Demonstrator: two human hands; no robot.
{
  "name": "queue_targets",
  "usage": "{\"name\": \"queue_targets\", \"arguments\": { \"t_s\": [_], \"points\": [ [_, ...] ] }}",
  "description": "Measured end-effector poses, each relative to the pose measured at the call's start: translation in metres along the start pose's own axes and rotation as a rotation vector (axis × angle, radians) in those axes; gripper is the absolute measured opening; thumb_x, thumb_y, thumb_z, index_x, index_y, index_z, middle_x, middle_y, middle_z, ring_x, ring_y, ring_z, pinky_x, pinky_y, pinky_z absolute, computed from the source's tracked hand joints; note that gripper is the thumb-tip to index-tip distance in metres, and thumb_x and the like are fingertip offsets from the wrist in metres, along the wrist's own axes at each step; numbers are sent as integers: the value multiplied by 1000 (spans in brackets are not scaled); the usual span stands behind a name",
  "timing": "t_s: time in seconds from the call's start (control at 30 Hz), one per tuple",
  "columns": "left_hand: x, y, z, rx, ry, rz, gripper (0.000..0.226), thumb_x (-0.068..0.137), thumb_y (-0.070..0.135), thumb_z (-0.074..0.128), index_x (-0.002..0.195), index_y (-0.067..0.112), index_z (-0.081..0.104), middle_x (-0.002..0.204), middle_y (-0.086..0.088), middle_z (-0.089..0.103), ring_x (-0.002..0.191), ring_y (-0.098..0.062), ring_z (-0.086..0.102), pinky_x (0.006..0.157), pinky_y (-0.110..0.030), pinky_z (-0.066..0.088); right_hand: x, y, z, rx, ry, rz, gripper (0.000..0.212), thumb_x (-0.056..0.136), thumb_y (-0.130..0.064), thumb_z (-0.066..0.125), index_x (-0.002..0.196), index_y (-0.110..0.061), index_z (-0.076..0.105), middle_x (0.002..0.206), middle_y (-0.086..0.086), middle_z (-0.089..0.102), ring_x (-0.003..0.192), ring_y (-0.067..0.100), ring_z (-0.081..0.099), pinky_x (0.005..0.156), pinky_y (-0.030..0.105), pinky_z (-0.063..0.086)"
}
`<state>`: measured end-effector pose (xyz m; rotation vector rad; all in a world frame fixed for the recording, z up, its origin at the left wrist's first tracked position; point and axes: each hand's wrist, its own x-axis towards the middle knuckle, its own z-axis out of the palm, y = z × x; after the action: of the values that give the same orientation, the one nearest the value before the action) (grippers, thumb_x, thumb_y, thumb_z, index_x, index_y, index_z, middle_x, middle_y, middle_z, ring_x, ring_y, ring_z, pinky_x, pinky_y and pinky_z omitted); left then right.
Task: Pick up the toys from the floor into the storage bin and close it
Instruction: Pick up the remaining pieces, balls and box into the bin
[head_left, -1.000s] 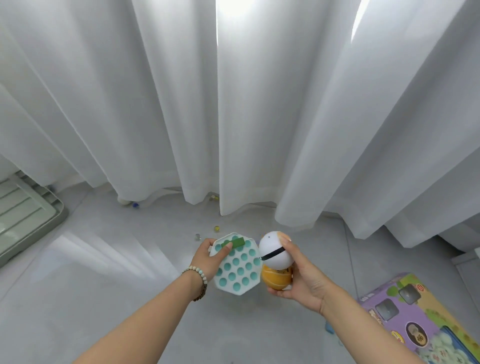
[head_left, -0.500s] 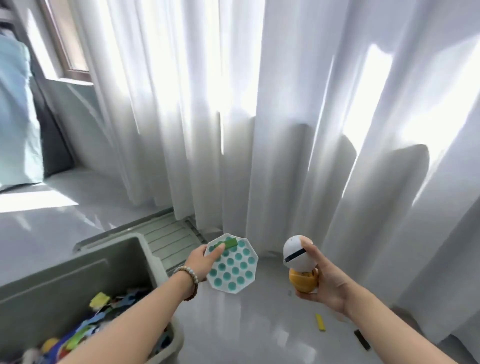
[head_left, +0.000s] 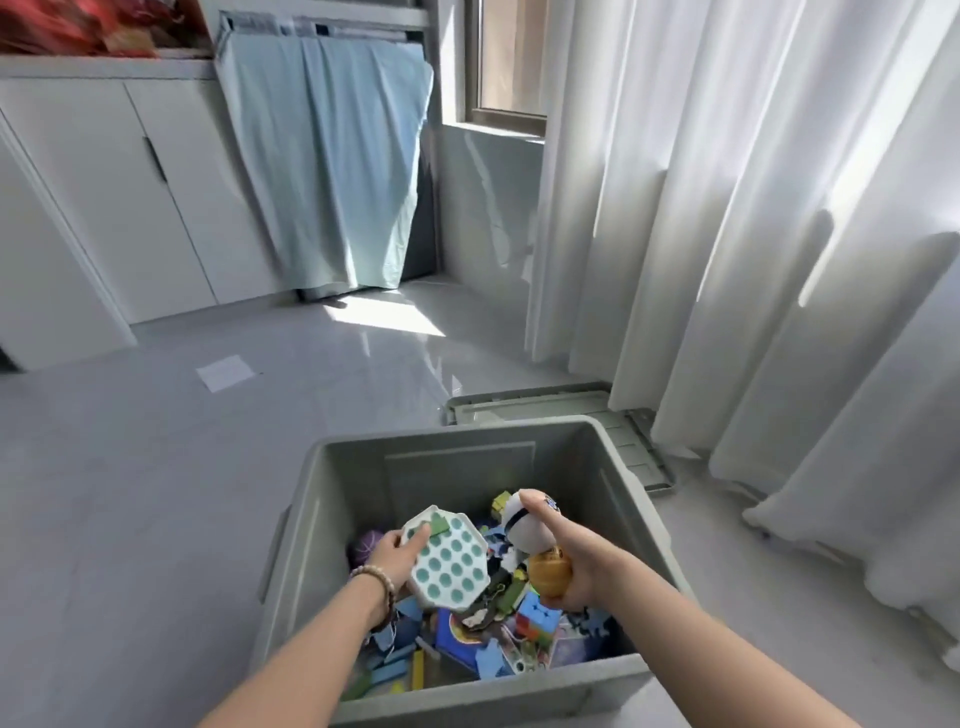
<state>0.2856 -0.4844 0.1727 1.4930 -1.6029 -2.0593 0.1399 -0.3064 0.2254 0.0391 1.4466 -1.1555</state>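
The left hand (head_left: 392, 558) grips the pop toy (head_left: 449, 558) by its left edge, fingers curled beneath and the thumb pressing a green piece (head_left: 439, 526) flat against its face, apparently so that both travel in one grasp. The right hand (head_left: 582, 566) is wrapped round an orange ball (head_left: 548, 571) with a white ball (head_left: 527, 527) stacked on top. Its forefinger stretches over the white one, most likely to stop it rolling off.

Both hands hang inside the rim of the bin (head_left: 457, 441), the left toward its left wall and the right toward its right wall, above the heap (head_left: 488, 639) of toys covering the bottom. Held there, anything let go should fall straight in, so the step in hand looks like the release.

The bin stands open on the floor (head_left: 156, 467). Its lid (head_left: 524, 405) lies flat just behind the far right corner, one end reaching under the curtain (head_left: 753, 234), out of the way yet near enough for closing, which is not yet done.
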Motion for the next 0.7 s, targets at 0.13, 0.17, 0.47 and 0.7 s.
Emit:
{"name": "queue_targets", "arguments": {
  "t_s": [0.13,0.17,0.47,0.7],
  "points": [
    [11,2,-22,-111,20,-10,20,94,20,54,106,4,52,88,-10,63,75,-21,62,52,-28,57,25,-11,35,-13,-33,-12,84,54,-67,76,114,-14,53,107,11,58,88,22,61,57,29,52],
    [13,3,-23,-136,25,3,23,95,21,51,111,5,52,93,-9,63,79,-20,61,54,-28,57,29,-12,38,-24,57,-62,81,63,-63,73,126,-19,49,135,10,44,117,27,52,70,35,55],
    [-9,31,-3,-5,2,135,12,98,24,45,107,17,49,101,0,55,74,-11,58,42,-15,46,-16,-3,-25,-250,320,-228,51,88,-45,58,129,-16,52,137,7,45,121,24,46,97,38,45],
    [-38,2,109,424,-259,197,29,96,43,40,107,21,57,100,-3,57,90,-23,57,78,-31,45,-75,34,-104,-344,508,-289,51,87,-48,57,128,-17,53,128,-1,49,117,19,44,93,34,37]
  ]
}}
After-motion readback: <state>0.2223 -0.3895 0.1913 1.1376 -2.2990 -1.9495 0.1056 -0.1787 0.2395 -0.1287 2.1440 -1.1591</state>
